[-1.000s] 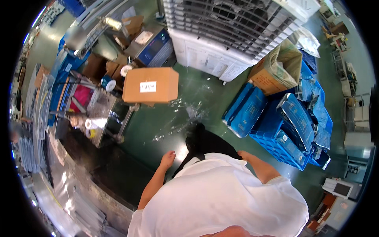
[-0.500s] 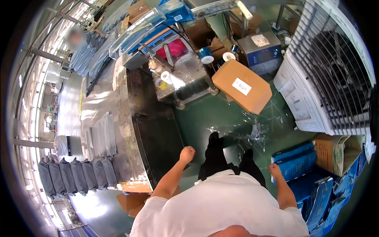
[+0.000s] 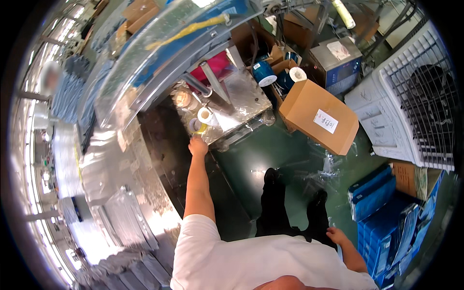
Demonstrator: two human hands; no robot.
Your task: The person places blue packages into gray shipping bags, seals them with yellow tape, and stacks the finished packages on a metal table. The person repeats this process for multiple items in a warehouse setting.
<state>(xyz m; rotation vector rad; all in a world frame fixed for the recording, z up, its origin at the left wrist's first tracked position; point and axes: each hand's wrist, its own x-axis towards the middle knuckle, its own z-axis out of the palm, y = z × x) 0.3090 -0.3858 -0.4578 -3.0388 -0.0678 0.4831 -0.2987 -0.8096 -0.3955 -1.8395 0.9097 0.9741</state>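
Note:
My left hand (image 3: 198, 145) is stretched forward to the near edge of a metal-topped machine table (image 3: 251, 99). Just beyond its fingers lies a yellow tape roll (image 3: 196, 125), and close by stands a white roll (image 3: 205, 115). Whether the fingers touch the tape or the edge I cannot make out; they are small and blurred. Low beside my right leg hangs my right hand (image 3: 337, 236), its fingers loosely curled with nothing visible in them. A metal roller (image 3: 216, 100) and a clear-wrapped roll (image 3: 183, 99) are also on the table.
A clear curved cover (image 3: 179, 46) rises over the table's far left. To the right are a brown carton (image 3: 302, 118), blue-and-white film spools (image 3: 264, 73) and a white fan unit (image 3: 382, 116). Blue packages (image 3: 374, 193) are stacked at right; grey bagged bundles (image 3: 140, 273) lie at lower left.
I have moved forward, nearer the machine table. My left hand has reached out from beside the dark bench to the tape rolls. My right hand has come down closer to my leg.

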